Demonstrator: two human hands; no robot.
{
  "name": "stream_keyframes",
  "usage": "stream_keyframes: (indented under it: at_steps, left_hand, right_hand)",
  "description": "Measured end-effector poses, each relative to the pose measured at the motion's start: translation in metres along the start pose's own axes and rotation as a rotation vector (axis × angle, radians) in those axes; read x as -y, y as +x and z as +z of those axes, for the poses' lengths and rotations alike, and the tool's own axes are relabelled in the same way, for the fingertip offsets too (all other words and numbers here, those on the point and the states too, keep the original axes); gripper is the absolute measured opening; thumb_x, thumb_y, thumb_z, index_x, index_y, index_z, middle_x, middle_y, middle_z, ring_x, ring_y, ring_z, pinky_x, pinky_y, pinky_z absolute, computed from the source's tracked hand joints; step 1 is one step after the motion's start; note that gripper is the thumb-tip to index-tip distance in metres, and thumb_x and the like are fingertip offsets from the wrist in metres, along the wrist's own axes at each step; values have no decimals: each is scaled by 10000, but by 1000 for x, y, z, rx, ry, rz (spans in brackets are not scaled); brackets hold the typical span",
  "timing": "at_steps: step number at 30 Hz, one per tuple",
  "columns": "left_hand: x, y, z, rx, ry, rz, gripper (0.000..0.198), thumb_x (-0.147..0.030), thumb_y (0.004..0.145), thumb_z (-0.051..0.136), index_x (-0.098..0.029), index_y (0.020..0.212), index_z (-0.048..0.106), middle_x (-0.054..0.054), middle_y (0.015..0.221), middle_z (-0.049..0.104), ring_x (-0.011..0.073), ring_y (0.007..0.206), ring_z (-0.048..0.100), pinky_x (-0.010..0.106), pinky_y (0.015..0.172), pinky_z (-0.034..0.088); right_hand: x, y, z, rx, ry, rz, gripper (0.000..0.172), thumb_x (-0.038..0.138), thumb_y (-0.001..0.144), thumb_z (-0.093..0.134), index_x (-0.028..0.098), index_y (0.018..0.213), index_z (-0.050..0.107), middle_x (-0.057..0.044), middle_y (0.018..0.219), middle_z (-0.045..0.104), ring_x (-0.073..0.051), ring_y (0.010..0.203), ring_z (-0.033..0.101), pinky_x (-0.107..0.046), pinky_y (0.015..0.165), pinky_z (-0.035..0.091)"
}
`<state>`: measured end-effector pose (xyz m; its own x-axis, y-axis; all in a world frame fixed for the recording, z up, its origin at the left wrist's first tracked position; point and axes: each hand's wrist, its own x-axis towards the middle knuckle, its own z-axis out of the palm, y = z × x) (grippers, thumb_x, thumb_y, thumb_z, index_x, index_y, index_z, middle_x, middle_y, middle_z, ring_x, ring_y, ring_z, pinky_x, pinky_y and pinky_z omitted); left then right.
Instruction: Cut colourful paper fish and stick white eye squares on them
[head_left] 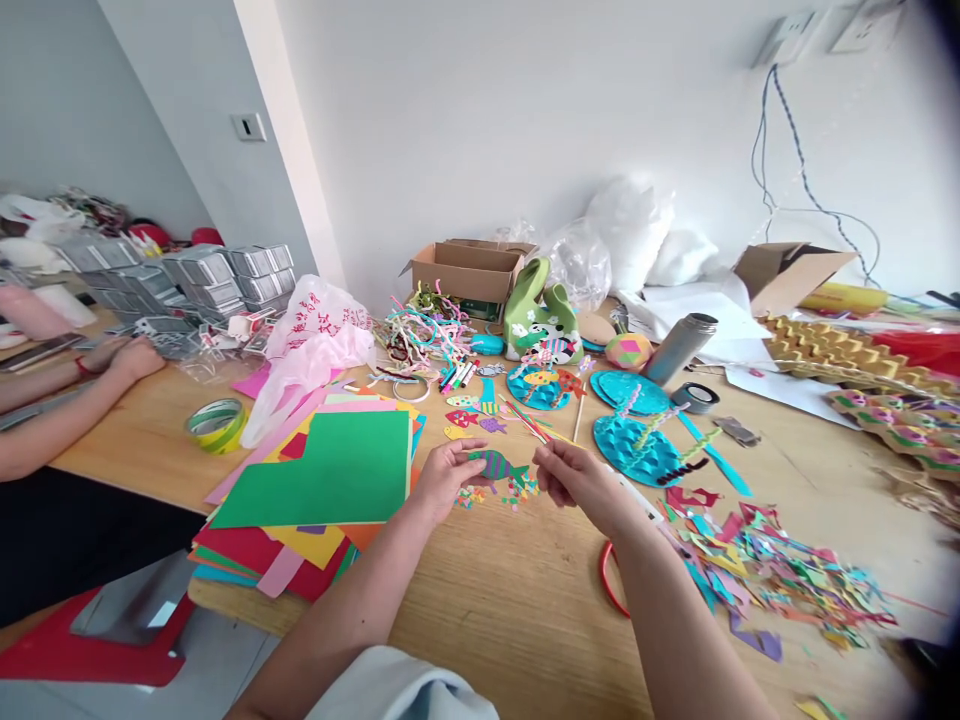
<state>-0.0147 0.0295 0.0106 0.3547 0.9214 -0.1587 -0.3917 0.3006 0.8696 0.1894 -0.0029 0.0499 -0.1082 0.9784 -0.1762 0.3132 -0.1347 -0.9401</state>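
Note:
Between the thumb and fingers of my left hand point(448, 476) is a green paper fish point(496, 466) with purple stripes, its tail pointing right. My right hand point(570, 474) is closed in a pinch just right of the tail; what it pinches is hidden. Thin red and pale strips point(529, 420) run up to its fingertips, and I cannot tell whether they are held. Small paper bits point(517, 492) lie under the fish. Other paper fish point(465, 418) rest just beyond my hands, near a blue disc point(540, 388) bearing an orange fish.
Coloured paper sheets point(352, 465) are stacked at left, beside yellow-green tape point(217, 425). Paper scraps point(780, 570) spread at right, near a red loop point(611, 580). Blue textured discs point(637, 450), a metal flask point(682, 345) and a green felt bag point(525, 320) stand behind. Another person's hands point(127, 358) rest far left.

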Motion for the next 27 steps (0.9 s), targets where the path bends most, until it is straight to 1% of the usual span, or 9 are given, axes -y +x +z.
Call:
stream_keyframes:
  at_steps: [2,3,5,8,10,12,16,22,27]
  left_hand:
    - [2,1,-1,-11,37,12,546,-276,582,834,-94,1059,641,88,807,745,210,729,707,331,682,569]
    - [2,1,-1,-13,52,14,543,-276,584,830,-95,1061,643,84,805,744,209,729,706,329,682,568]
    - [3,0,0,-14,75,14,540,-282,588,826,-101,1063,646,75,805,741,209,740,705,334,693,566]
    - [2,-2,2,9,97,8,534,-303,596,822,-108,1061,646,63,791,734,205,730,699,351,713,566]
    - [0,-4,3,31,102,0,532,-318,610,818,-107,1066,644,58,778,727,191,702,691,347,708,565]
    - [-1,-5,3,49,103,-7,530,-334,626,814,-109,1075,641,59,795,721,181,696,683,338,690,564]
    - [-1,-5,3,70,109,-37,511,-327,595,837,-120,1026,658,60,865,714,167,695,674,317,657,558]
    - [5,-3,1,74,199,-78,355,-330,577,830,-116,833,706,46,735,709,144,603,648,278,629,520]
    - [6,-5,3,104,245,-92,343,-345,592,820,-121,828,711,41,717,699,148,615,643,272,613,514]
  right_hand:
    - [-9,1,3,-148,10,-40,508,686,797,478,184,807,556,13,661,576,-85,500,444,-225,463,320]
    - [-13,2,6,-186,6,-57,517,684,799,479,178,829,584,2,698,589,-96,540,463,-231,493,344]
    - [-18,2,13,-165,-5,-73,512,665,800,502,170,850,624,-14,743,614,-116,610,495,-241,546,376]
    - [-21,1,27,-65,21,-85,469,622,774,571,162,821,651,-6,702,614,-123,627,498,-242,569,373]
    - [-22,3,34,-53,54,-81,447,601,744,611,158,794,645,2,665,600,-117,596,484,-241,551,358]
    - [-23,4,38,-72,65,-74,433,591,725,628,159,762,628,9,631,584,-114,568,474,-240,533,345]
    - [-24,6,39,-97,60,-80,426,585,712,636,160,736,620,17,602,563,-110,553,464,-237,521,333]
    - [-24,2,38,-95,64,-97,451,607,749,582,159,766,632,2,648,598,-119,589,498,-238,548,372]
    - [-15,1,41,-92,37,-112,450,612,751,572,165,748,625,-29,679,640,-146,620,542,-254,570,411]
